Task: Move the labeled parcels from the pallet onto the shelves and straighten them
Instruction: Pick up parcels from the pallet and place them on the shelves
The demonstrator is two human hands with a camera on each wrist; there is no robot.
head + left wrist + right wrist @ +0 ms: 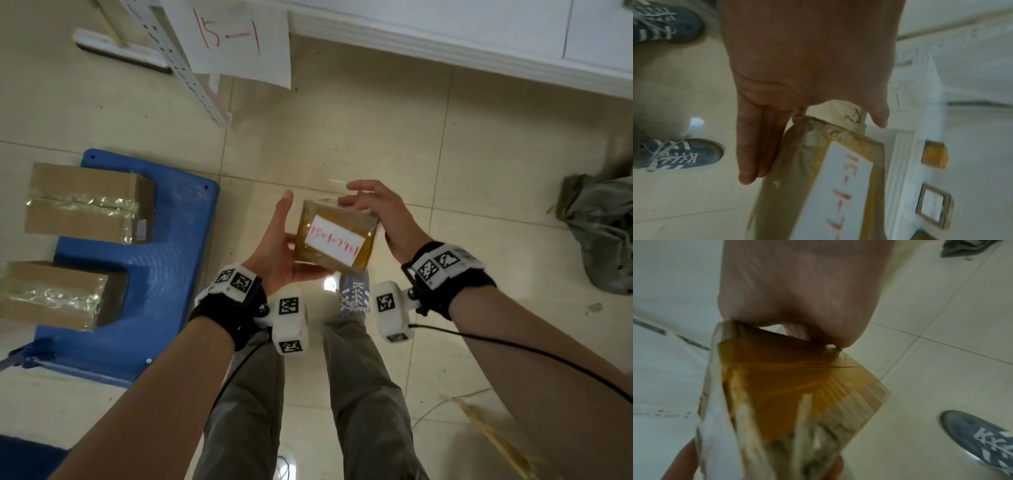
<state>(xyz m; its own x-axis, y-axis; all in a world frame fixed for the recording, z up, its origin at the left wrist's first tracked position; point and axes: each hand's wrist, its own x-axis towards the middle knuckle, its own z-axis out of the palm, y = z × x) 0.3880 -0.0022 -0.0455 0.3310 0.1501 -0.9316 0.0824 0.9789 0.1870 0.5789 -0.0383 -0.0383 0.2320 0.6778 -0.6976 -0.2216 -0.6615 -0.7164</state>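
Observation:
A small parcel (334, 240) wrapped in yellowish tape, with a white label in red handwriting on top, is held at waist height over the tiled floor. My left hand (282, 240) cradles its left side, with the fingers (754, 146) lying along the underside and the thumb stretched up past the near corner. My right hand (375, 214) grips the far right corner from above, its palm (797, 288) pressed on the parcel (787, 394). The label (842, 186) faces up. Two taped cardboard boxes (89, 202) (51, 294) lie on the blue pallet (164, 257) at the left.
A white perforated shelf upright (178, 65) carries a paper sign (233, 37) reading 15-1. A white cabinet base (479, 37) runs along the top right. A grey-green cloth bundle (603, 233) lies at the right. Labeled parcels (934, 155) sit on shelves in the left wrist view.

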